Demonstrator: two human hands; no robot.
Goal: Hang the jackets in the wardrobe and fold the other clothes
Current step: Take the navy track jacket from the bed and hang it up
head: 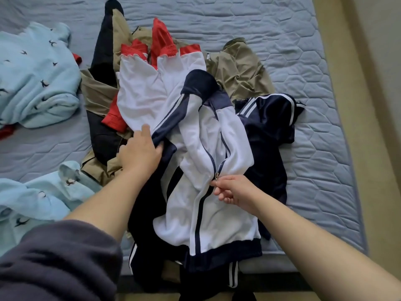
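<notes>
Left hand has its fingers curled round the navy sleeve of the white-and-navy jacket, which lies mid-bed on top of the pile. Right hand pinches the zipper pull; keep the cloth taut and run the slider straight. Clutter: light-blue fleece left, red-and-white top and khaki jacket underneath, navy track garment right, so lift the jacket clear to avoid snagging.

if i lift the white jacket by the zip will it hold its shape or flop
Probably floppy: the jacket lies in soft folds, so it should sag from where the right hand pinches the zip. Likely light, as the cloth looks thin. The sleeve gripped by the left hand would probably trail loose.
</notes>
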